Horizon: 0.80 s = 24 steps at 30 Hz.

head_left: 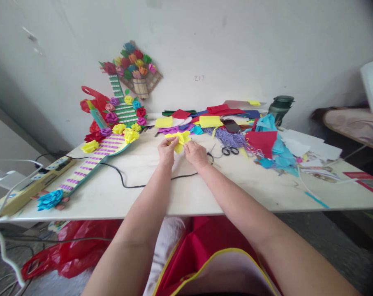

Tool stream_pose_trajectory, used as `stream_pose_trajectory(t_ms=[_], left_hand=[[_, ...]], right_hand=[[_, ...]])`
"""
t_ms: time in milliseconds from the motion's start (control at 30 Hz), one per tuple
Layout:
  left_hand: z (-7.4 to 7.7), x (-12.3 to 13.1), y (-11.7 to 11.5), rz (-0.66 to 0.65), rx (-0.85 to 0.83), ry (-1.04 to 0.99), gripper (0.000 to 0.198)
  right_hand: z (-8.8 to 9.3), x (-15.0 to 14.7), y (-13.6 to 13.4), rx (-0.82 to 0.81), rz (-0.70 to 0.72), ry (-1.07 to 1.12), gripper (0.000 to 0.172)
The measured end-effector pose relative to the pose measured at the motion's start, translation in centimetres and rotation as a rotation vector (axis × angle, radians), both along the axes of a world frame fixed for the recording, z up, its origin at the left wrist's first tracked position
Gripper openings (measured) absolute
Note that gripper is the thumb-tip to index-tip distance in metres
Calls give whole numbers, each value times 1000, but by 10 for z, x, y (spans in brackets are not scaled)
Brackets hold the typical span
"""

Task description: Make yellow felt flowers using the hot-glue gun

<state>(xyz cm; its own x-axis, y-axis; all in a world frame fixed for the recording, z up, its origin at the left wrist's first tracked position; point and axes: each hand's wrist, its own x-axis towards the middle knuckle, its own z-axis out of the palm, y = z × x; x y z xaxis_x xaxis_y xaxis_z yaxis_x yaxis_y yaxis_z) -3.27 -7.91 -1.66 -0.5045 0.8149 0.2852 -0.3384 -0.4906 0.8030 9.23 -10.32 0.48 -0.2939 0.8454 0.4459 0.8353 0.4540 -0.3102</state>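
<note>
Over the middle of the table, a yellow paper flower (pixel 182 139) with ruffled petals is held between my two hands. My left hand (pixel 167 151) pinches its left side between thumb and fingers. At its lower right, the fingers of my right hand (pixel 195 154) are closed on the flower's base; the exact grip is partly hidden. To the left lies a guitar-shaped board (pixel 95 161) with purple stripes, edged by several yellow paper flowers (pixel 131 135) and a blue one (pixel 50 200) at its near end. Black scissors (pixel 230 151) rest right of my right hand.
A black cable (pixel 133 187) crosses the table under my forearms. Coloured paper sheets (pixel 211 121), purple string (pixel 231 137), a phone (pixel 231 126) and a dark green bottle (pixel 280 109) line the back. A power strip (pixel 40 187) sits at left. A decorated green-striped piece (pixel 123 111) leans against the wall.
</note>
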Motion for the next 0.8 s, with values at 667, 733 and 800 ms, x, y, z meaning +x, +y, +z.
stream_pose_trajectory(t_ms=[667, 733, 800], left_hand=[[0, -1, 0, -16, 2, -10, 40], [0, -1, 0, -21, 5, -9, 39], [0, -1, -1, -23, 5, -4, 38]], right_hand=[[-7, 4, 25, -319, 221, 767, 26], [-6, 4, 25, -309, 207, 744, 28], [-5, 4, 24, -296, 191, 709, 30]])
